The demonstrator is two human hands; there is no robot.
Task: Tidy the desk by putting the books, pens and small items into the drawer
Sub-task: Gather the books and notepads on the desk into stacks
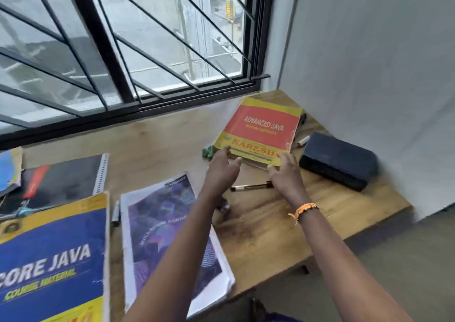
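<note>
red book (261, 131) touching both open hands

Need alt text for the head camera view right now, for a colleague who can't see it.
Both bare hands, left hand and right hand, reach open for the near edge of a red-and-yellow "Advanced Java" book on a wooden desk under a barred window. A clear-barrelled pen lies just before them.

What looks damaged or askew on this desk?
The red book near the window lies askew to the desk edge, and its cover is worn and frayed along the right side. A pen lies loose between both hands.
</note>
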